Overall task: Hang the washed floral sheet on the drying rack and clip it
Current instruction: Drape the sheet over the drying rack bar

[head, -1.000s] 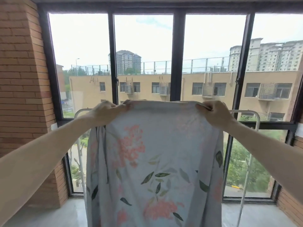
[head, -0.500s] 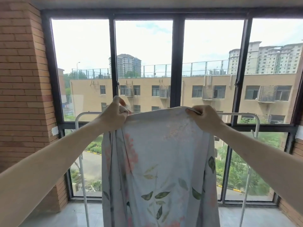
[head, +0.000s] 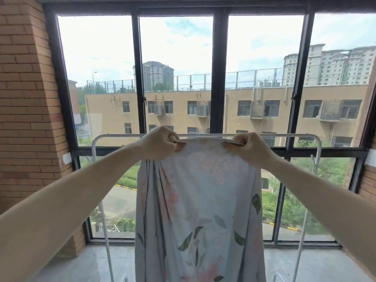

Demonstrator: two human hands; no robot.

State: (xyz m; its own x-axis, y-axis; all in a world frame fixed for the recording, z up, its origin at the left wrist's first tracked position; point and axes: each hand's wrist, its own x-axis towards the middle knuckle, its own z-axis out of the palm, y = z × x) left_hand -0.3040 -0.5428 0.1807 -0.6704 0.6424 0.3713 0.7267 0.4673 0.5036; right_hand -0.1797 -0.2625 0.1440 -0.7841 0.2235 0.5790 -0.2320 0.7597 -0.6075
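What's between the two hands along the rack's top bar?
In the head view, only the floral sheet's top edge spans from left hand to right hand, just below the rack bar.

The floral sheet [head: 199,200] runs off the bottom edge. It hides the middle of the drying rack [head: 122,135], whose feet are cut off too.
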